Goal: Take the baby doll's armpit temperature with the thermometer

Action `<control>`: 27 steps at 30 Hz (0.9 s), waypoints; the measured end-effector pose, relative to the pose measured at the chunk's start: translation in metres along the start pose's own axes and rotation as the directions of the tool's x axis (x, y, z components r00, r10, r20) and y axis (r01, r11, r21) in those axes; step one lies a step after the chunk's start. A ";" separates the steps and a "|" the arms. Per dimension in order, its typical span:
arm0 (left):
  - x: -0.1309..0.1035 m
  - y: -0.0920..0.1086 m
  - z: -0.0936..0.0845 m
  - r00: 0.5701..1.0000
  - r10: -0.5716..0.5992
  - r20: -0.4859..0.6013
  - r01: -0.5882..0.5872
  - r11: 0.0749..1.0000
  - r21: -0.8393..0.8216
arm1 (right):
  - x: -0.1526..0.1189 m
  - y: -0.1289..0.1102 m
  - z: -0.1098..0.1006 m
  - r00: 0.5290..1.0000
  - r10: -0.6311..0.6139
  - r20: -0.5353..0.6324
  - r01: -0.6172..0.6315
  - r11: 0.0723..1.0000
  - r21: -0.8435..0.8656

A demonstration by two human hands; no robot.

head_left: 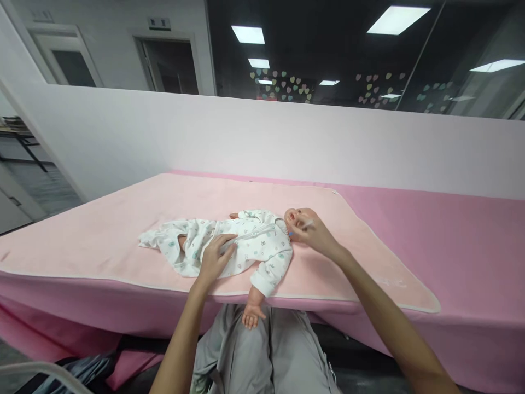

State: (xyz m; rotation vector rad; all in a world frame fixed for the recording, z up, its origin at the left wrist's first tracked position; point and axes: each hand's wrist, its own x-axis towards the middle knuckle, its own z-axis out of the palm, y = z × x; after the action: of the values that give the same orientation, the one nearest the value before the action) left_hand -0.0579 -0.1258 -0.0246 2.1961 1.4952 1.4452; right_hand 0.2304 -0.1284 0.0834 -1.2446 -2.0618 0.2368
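Doll [262, 239] lying face-up on a peach mat [135, 202], roughly mid-view, head toward 3 o'clock, legs toward 9. White patterned outfit [262, 246] is basically the container here: torso and most of both arms inside, head and both hands poking out, plus a bit of leg showing through a gap around 9. Left hand [218, 253] is on the outfit near the doll's middle, fingers loosely curved, nothing visibly gripped. Right hand [314, 234] is at the face, fingers pinched narrow around something small and pale [307, 224], too blurry to name. One doll arm hangs past the mat edge at 6 o'clock, palm open. Pink cloth [459, 246] sits under the mat, white wall [287, 142] at 12.
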 end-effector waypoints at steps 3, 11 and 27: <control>0.000 0.000 0.000 1.000 -0.002 0.000 0.002 1.000 -0.004 | 0.026 -0.020 -0.048 0.997 -0.074 -0.025 0.078 0.965 0.249; 0.000 -0.001 0.001 1.000 0.011 -0.009 -0.011 1.000 -0.001 | 0.003 -0.042 -0.017 0.957 -0.283 0.067 0.271 0.952 0.145; 0.000 0.000 0.001 1.000 0.004 -0.007 -0.004 1.000 0.004 | -0.033 -0.027 0.014 0.975 0.145 -0.168 0.005 0.741 0.672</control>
State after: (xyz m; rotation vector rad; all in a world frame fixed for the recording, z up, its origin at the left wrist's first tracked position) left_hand -0.0574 -0.1249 -0.0253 2.1999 1.4976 1.4541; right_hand 0.2120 -0.1676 0.0709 -0.8397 -1.5219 0.7787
